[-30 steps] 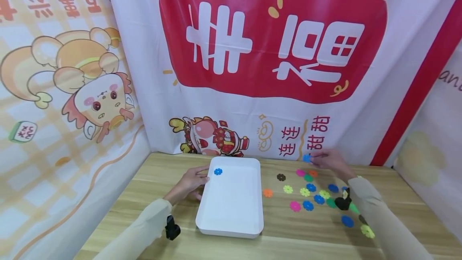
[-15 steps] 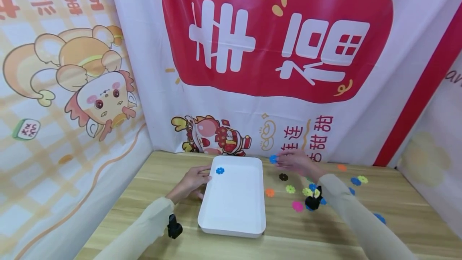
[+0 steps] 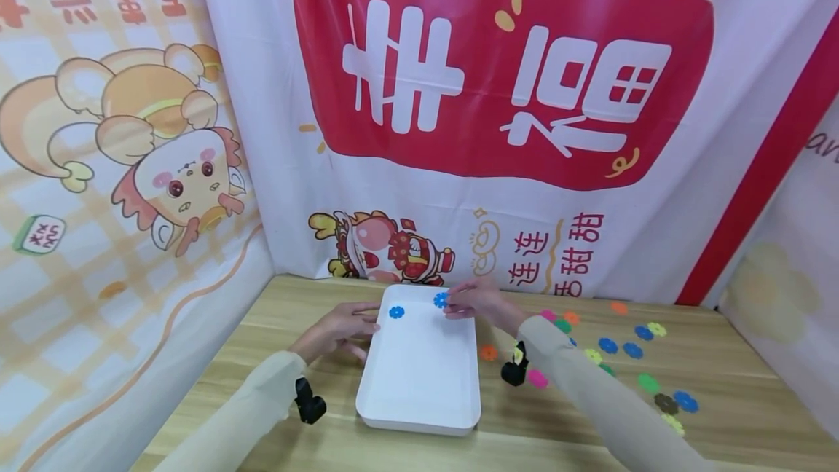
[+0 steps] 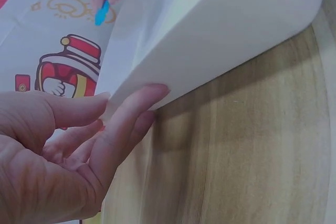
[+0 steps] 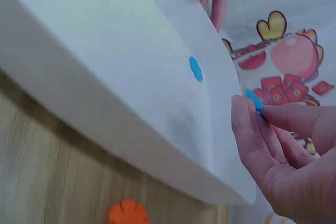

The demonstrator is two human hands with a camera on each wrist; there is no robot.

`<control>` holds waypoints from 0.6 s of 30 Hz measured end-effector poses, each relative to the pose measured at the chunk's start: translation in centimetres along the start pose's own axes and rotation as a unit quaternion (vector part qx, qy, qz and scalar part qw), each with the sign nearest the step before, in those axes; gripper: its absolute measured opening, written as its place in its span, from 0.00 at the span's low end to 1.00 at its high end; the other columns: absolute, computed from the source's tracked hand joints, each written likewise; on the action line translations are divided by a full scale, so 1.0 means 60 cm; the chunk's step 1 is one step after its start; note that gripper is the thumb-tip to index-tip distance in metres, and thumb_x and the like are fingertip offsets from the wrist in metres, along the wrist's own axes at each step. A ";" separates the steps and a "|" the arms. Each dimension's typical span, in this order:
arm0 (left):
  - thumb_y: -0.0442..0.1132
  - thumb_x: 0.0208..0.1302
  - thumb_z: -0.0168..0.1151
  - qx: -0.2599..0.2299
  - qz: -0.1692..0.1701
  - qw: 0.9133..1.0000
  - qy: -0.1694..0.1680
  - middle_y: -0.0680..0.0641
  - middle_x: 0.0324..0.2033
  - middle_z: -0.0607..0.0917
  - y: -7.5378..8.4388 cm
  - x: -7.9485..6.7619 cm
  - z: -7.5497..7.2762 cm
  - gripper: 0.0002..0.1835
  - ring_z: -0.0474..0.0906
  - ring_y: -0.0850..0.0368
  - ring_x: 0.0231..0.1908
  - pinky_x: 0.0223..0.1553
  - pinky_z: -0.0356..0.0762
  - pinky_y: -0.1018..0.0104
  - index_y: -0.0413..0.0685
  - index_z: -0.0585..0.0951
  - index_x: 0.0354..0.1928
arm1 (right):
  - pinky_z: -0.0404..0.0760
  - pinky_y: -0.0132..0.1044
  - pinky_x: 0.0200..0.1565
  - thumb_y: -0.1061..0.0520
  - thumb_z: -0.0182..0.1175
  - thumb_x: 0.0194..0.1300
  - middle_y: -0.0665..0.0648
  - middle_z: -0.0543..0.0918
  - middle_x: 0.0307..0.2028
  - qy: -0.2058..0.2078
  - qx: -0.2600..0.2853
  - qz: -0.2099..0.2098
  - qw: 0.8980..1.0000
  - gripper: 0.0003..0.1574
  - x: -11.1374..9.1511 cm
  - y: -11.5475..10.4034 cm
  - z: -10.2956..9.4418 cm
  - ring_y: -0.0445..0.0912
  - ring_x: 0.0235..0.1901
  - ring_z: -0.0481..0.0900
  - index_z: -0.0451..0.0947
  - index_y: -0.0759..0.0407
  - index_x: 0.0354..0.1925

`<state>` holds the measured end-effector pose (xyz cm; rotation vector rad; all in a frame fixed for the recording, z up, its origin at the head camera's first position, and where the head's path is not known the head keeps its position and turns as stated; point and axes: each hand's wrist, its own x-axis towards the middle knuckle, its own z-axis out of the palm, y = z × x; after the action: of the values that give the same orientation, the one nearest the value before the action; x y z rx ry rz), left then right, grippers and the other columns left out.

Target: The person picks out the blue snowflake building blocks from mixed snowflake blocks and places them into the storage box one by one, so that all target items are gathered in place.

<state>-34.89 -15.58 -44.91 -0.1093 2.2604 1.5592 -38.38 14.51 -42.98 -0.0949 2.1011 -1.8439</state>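
Blue flower piece (image 3: 440, 301): my right hand (image 3: 481, 303) is pinching it, apparently placing
White tray (image 3: 419, 377): my left hand (image 3: 337, 328) is resting loosely against its side
Next: likely lowering, releasing

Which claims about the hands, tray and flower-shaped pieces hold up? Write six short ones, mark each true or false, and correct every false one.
1. The left hand touches the tray. True.
2. Nothing lies in the tray. False: a blue piece lies in it.
3. The right hand pinches a second blue piece. True.
4. The tray is black. False: it is white.
5. An orange piece lies on the table beside the tray. True.
6. Every piece on the table is orange. False: a green piece, among other colours, lies there too.
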 end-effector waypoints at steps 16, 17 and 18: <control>0.31 0.74 0.62 -0.003 0.002 1.000 0.001 0.32 0.70 0.75 0.000 0.000 0.000 0.32 0.87 0.41 0.53 0.32 0.92 0.57 0.45 0.68 0.77 | 0.93 0.46 0.46 0.64 0.68 0.69 0.66 0.92 0.39 0.001 -0.106 0.040 0.994 0.11 0.032 0.013 0.111 0.56 0.40 0.92 0.86 0.70 0.47; 0.31 0.74 0.62 -0.004 0.002 1.000 0.002 0.32 0.70 0.75 -0.001 0.000 0.000 0.32 0.88 0.41 0.52 0.32 0.92 0.57 0.45 0.68 0.77 | 0.93 0.45 0.45 0.64 0.68 0.69 0.65 0.92 0.38 0.002 -0.104 0.045 0.994 0.11 0.034 0.016 0.115 0.56 0.39 0.93 0.87 0.70 0.47; 0.31 0.74 0.62 -0.004 0.002 1.000 0.002 0.32 0.70 0.75 -0.001 0.001 0.001 0.32 0.87 0.41 0.53 0.32 0.92 0.57 0.45 0.68 0.77 | 0.93 0.45 0.44 0.64 0.69 0.69 0.65 0.92 0.38 0.001 -0.101 0.047 0.994 0.11 0.035 0.018 0.119 0.56 0.38 0.93 0.87 0.70 0.47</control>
<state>-34.89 -15.56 -45.01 -0.1093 2.2582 1.5730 -38.07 7.32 -45.17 -0.0426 2.2490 -1.5758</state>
